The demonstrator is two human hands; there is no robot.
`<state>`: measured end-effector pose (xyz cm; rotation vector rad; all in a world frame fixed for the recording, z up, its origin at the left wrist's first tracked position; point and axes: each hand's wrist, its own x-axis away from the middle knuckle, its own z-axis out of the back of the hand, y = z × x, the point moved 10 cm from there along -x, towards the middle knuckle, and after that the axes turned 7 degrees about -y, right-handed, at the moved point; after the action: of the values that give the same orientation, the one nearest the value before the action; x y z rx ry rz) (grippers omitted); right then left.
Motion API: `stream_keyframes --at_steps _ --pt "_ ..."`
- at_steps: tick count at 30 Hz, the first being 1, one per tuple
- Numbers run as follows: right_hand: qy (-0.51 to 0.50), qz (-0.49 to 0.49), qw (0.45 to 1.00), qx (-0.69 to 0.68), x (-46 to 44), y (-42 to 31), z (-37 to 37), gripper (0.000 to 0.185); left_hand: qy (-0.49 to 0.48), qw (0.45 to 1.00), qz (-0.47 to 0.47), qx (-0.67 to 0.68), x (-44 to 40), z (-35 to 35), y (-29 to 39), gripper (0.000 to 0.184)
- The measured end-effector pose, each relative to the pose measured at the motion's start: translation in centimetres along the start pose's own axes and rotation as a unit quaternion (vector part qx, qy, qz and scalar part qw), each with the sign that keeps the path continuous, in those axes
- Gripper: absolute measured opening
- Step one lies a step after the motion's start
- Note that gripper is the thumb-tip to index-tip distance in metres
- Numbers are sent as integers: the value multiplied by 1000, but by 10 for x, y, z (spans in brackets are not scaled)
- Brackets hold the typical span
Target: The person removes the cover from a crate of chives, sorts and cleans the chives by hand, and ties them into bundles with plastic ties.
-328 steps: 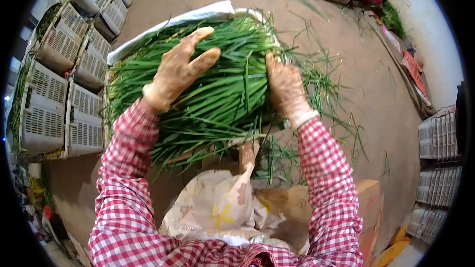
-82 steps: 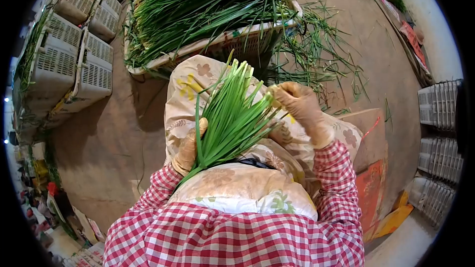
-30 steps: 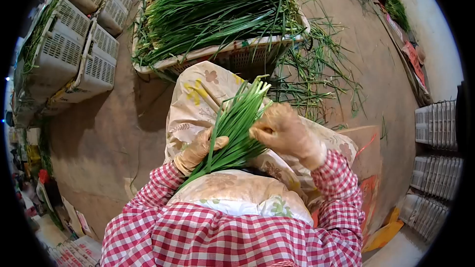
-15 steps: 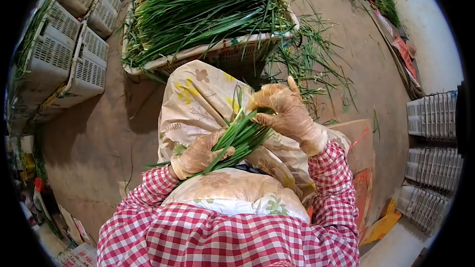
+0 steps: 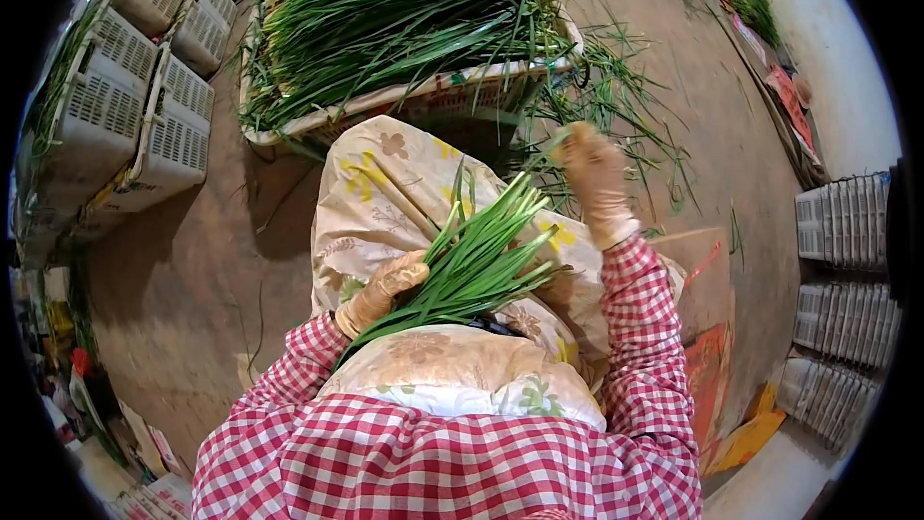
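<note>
1. Raised away from the bunch since half a second ago, the right hand [image 5: 594, 171] has swung outward, toward the loose green scraps [image 5: 630, 101] on the floor [image 5: 183, 318]; the bunch's pale ends now show uncovered and fanned.

2. On the person's lap, the bunch of green stalks [image 5: 486, 255] slants over the patterned cloth [image 5: 371, 221], pale ends pointing away toward the filled basket [image 5: 358, 112]. The left hand [image 5: 385, 291] grips it near the leafy end, fingers closed around one side; probably this keeps the leaves gathered while leaving the pale ends free.

3. The right fingers look curled, but blur hides their tips; a faint greenish streak is beside them, and I cannot make out whether they pinch anything.

4. Standing just past the knees, the basket seems placed for easy reach; its heaped greens [image 5: 404, 24] lie mostly lengthwise, perhaps to limit tangling.

5. Materials differ: slim, smooth, glossy blades; thin, wrinkled tan gloves; soft creased cloth with flower prints; checked sleeves [image 5: 640, 299]; slotted pale crates [image 5: 178, 125] at left, apparently rigid plastic.
</note>
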<state>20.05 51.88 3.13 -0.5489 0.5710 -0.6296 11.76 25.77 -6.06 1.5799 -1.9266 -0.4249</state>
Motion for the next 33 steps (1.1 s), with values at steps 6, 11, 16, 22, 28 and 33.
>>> stream_keyframes --at_steps 6,11,16,22,28,33 --pt "113 -161 963 183 11 109 95 24 53 987 3 150 9 17 -3 46" --pt "-298 -64 945 120 95 85 -8 27 90 987 -24 132 13 20 10 43" --pt "-353 -196 792 -457 123 -39 -110 46 124 983 -9 -134 -17 0 38 45" --pt "-149 -158 420 -881 66 -67 -106 55 25 505 -123 -854 -41 -132 75 71" --pt "-135 -163 482 -850 75 -59 -129 53 122 937 -13 -327 -22 -48 116 43" --pt "-197 -54 169 -964 80 -99 -130 65 -82 971 110 -196 -36 -15 32 57"
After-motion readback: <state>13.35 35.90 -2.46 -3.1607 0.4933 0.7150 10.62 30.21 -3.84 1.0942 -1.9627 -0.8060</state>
